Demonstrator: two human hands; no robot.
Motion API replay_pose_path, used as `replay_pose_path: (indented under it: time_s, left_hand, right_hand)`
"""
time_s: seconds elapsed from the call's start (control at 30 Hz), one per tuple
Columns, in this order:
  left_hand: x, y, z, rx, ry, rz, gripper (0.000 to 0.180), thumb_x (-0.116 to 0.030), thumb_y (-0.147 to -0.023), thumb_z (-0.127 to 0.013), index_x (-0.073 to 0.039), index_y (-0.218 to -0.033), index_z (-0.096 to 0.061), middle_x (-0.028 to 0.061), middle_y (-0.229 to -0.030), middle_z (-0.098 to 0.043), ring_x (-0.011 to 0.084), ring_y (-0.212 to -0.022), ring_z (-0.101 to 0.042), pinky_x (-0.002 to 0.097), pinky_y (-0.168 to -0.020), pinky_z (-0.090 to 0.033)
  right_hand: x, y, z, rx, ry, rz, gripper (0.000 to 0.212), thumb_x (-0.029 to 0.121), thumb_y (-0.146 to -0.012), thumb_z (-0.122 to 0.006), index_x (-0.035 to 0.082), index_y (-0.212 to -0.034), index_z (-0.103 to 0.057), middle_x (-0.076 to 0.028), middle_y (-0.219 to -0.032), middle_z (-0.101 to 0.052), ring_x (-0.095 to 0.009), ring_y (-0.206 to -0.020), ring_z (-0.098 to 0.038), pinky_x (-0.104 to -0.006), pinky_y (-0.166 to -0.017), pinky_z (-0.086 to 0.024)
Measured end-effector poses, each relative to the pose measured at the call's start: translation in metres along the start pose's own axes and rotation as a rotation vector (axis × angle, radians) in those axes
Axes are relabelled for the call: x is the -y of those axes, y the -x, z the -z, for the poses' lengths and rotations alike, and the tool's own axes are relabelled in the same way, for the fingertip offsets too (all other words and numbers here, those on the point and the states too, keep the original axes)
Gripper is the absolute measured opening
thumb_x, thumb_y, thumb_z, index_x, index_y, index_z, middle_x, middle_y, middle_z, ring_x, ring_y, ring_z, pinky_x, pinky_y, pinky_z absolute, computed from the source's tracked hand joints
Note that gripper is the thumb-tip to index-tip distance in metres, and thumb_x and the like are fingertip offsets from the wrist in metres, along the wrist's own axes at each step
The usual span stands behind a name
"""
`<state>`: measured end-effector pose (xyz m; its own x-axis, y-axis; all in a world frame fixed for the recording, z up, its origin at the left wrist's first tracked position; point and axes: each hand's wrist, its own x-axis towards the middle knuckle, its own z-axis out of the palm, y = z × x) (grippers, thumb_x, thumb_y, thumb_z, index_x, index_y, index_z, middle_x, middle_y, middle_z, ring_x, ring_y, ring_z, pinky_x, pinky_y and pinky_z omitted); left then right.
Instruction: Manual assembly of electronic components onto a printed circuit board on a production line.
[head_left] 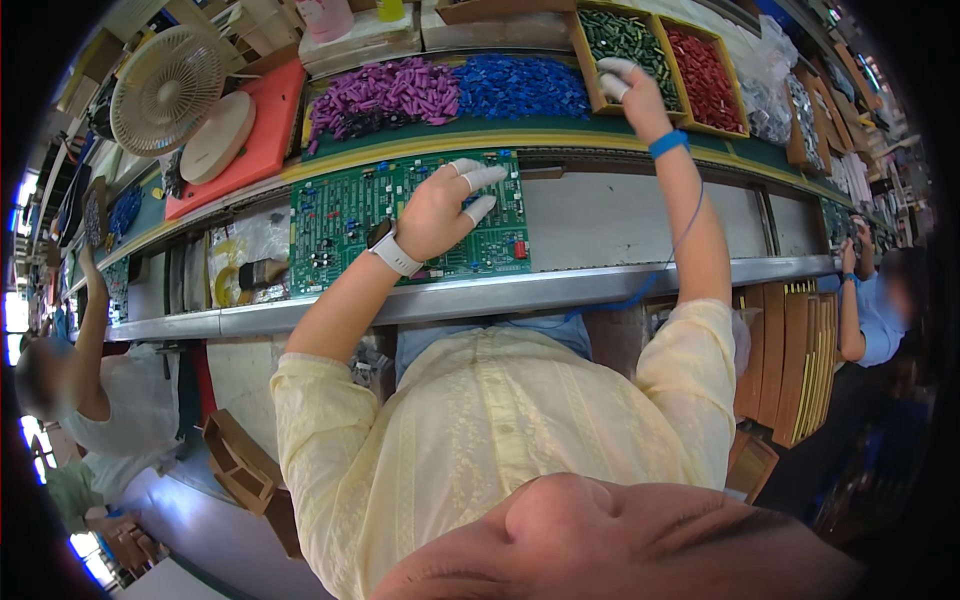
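Plainly, the green circuit board (340, 210) lies flat left of centre in the upper half of the frame, between the back edge of the bench and the silvery front rail (440, 299). It looks part-populated to me: many small parts stand on it, with a red block (519, 249) near its lower right corner, while green patches between them look bare. How many of those spots are meant to be filled, I can't judge from here.

My left hand (438, 212) is over the board, its white-capped fingertips loosely parted; whether anything is tucked beneath the palm, I can't see. My right hand (640, 97), at upper right of centre, reaches into the bin of green parts (632, 38). Its capped fingers are bent and close together, and I can't make out whether a piece is pinched there.

Beside that bin are red parts (704, 80); blue parts (520, 88) and purple parts (385, 92) lie heaped leftward, all plentiful. Farther out, a fan (168, 90) stands at upper left, and co-workers sit at either edge.
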<state>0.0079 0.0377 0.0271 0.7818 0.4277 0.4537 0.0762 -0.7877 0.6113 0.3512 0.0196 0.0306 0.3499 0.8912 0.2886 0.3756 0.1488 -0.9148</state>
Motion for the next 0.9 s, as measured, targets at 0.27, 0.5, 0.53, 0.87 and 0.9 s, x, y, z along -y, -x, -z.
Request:
replay_pose_path:
  time_s: [0.27,0.5,0.53,0.87,0.9]
  left_hand:
    - [0.002,-0.005,-0.004,-0.139,0.084,0.088,0.029,-0.006,-0.073,-0.066,-0.006,-0.102,-0.062,0.0101,-0.088,-0.06,0.0252,-0.073,-0.057,0.0325,-0.065,-0.047]
    - [0.009,0.025,0.018,-0.039,0.13,0.317,0.018,-0.006,-0.072,-0.068,-0.003,-0.089,-0.065,0.0111,-0.082,-0.062,0.0225,-0.069,-0.06,0.0303,-0.064,-0.048]
    - [0.012,0.03,0.024,0.003,0.127,0.405,0.016,-0.007,-0.073,-0.068,-0.003,-0.088,-0.065,0.0115,-0.082,-0.062,0.022,-0.068,-0.06,0.0301,-0.064,-0.049]
    - [0.031,0.048,0.012,0.201,-0.152,0.302,0.016,-0.016,-0.074,-0.065,-0.006,-0.086,-0.067,0.014,-0.082,-0.064,0.0301,-0.076,-0.06,0.0384,-0.068,-0.049]
    - [0.032,0.049,0.011,0.198,-0.152,0.303,0.016,-0.016,-0.074,-0.065,-0.006,-0.086,-0.067,0.014,-0.082,-0.064,0.0301,-0.076,-0.06,0.0384,-0.068,-0.049]
  right_hand:
    - [0.059,0.09,-0.111,0.543,-0.534,-0.439,0.027,0.007,-0.084,-0.057,0.001,-0.111,-0.052,-0.005,-0.095,-0.059,-0.011,-0.081,-0.057,-0.0247,-0.075,-0.048]
    - [0.042,0.099,-0.144,0.545,-0.395,-0.293,0.023,0.009,-0.089,-0.052,0.002,-0.11,-0.052,-0.007,-0.087,-0.062,-0.013,-0.078,-0.059,-0.0248,-0.07,-0.048]
    - [0.042,0.101,-0.145,0.546,-0.398,-0.294,0.023,0.009,-0.089,-0.052,0.002,-0.11,-0.052,-0.007,-0.087,-0.062,-0.013,-0.078,-0.059,-0.0248,-0.07,-0.048]
    - [0.053,0.115,-0.15,0.586,0.579,0.428,0.017,0.015,-0.076,-0.063,0.01,-0.093,-0.063,-0.006,-0.083,-0.061,-0.025,-0.086,-0.052,-0.0377,-0.082,-0.036]
    - [0.053,0.116,-0.151,0.588,0.579,0.429,0.017,0.015,-0.076,-0.063,0.01,-0.093,-0.063,-0.006,-0.083,-0.061,-0.025,-0.086,-0.052,-0.0377,-0.082,-0.036]
